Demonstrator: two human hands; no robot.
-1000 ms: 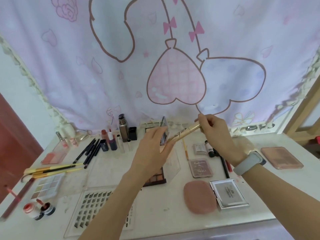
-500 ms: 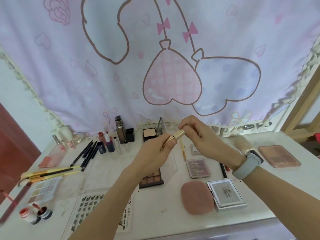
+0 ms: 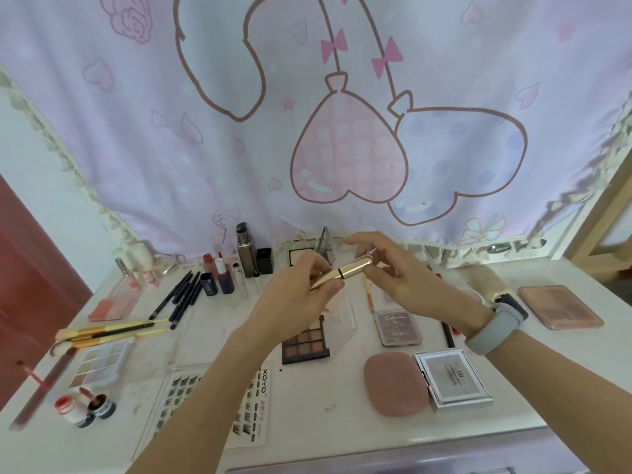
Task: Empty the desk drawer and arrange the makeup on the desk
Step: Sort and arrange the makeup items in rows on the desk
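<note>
while both hands pinch the gold tube point(image 3: 343, 272) above the desk point(image 3: 342, 422), left hand point(image 3: 301, 295) at its tip, right hand point(image 3: 393, 271) at its cap, a slip could, i reckon, drop it onto the open eyeshadow palette point(image 3: 306, 343) underneath and chip the pans

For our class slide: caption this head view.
Both hands hold a gold tube above a makeup-strewn desk.

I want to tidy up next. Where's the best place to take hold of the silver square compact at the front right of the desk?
Grip the silver square compact across its two long side edges, coming from above. It lies flat and closed, so its top gives nothing to pinch. The pink oval case crowds its left side, so approaching from the right probably gives the fingers more room.
</note>
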